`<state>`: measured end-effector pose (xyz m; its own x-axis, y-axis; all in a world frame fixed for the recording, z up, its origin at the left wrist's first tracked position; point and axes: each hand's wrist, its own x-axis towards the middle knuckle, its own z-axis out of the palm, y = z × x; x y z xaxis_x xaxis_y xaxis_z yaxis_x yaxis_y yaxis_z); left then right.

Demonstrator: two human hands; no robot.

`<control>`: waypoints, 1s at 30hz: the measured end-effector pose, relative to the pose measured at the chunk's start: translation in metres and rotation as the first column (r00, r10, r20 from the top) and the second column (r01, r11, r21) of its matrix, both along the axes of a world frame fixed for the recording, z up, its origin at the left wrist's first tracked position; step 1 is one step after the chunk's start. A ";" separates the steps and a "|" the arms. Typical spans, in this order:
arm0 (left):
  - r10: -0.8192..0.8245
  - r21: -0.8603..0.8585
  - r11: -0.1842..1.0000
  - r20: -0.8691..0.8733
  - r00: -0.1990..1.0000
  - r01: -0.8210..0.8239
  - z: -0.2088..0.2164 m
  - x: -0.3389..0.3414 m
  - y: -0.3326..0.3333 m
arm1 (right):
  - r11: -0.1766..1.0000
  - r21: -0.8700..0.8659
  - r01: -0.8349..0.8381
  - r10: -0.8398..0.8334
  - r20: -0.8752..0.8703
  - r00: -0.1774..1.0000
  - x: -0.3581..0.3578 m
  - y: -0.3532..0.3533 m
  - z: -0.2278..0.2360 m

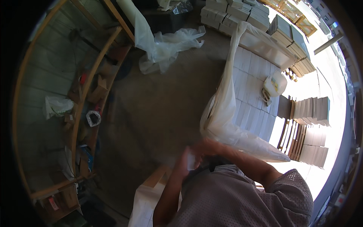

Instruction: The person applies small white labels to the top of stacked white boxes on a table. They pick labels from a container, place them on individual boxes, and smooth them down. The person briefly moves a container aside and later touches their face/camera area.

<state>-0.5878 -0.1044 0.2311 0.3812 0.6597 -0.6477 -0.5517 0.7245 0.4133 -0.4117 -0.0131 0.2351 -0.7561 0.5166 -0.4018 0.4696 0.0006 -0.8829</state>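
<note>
In front of my waist, my two hands are close together and smeared by motion. My left hand [184,160] is closed around a small flat white piece [191,161], whose kind is too blurred to make out. My right hand [206,146] reaches across from the right to just above the white piece. Its fingers are blurred, and whether they touch the piece cannot be seen. Just beyond my right hand, loose translucent plastic sheeting [230,133] hangs over the near edge of a stack of white boxes [244,85].
A white bucket [278,82] sits on the stacked boxes. At left, a wooden-framed shelf [90,81] holds cartons, a tape roll [93,118] and plastic bags. Crumpled plastic film [162,49] lies on the floor ahead. Pallets [293,136] and more stacks [312,109] stand at right.
</note>
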 end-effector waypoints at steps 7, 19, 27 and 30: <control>0.184 -0.109 0.975 -0.093 0.979 -0.193 -0.015 -0.022 0.059 | 0.909 0.019 0.417 -0.417 0.012 0.909 -0.039 0.034 0.004; -0.031 -0.197 0.980 -0.295 0.955 -0.029 0.001 -0.064 0.244 | 0.658 -0.301 0.690 -0.728 -0.022 0.685 -0.055 0.187 -0.025; -0.293 -0.049 0.951 -0.450 0.844 0.304 -0.019 -0.072 0.328 | 0.644 -0.332 0.689 -0.736 -0.021 0.677 -0.052 0.243 -0.022; -0.315 -0.028 0.944 -0.371 0.874 0.329 -0.023 -0.084 0.362 | 0.461 -0.558 0.690 -0.846 -0.041 0.532 -0.057 0.264 -0.022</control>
<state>-0.6715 0.2575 0.2080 0.3178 0.5659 -0.7608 -0.0952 0.8174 0.5682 -0.4689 0.2508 0.2133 -0.2424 0.7701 -0.5901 -0.1832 -0.6336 -0.7516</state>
